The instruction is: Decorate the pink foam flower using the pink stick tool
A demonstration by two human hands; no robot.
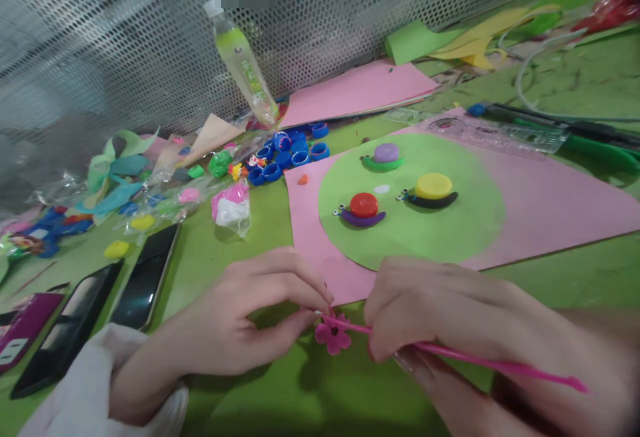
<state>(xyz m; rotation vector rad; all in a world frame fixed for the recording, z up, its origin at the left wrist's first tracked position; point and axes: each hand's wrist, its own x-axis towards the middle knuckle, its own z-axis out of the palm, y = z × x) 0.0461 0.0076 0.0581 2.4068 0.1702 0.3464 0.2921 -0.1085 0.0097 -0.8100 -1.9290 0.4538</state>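
Closest in, the left hand [240, 320] pinches a small pink clay flower [333, 335] between thumb and forefinger. The right hand [440, 310] has its fingers curled tight around a thin pink modelling tool [475, 358], whose tip meets the flower and whose tail runs off toward 4 o'clock. The flower sits just above the green table [280, 397], just off the near corner of the pink sheet [550, 203]; bare table lies open beneath both hands.

At 9 o'clock lie two dark phones [143, 280], side by side.

Farther, at 12 o'clock, a green paper circle [450, 230] carries three bottle-cap snails [364, 209]: red, yellow, purple. At 11 o'clock sits a pile of blue caps [287, 153] and a tilted bottle [243, 63] against the mesh wall [125, 37].
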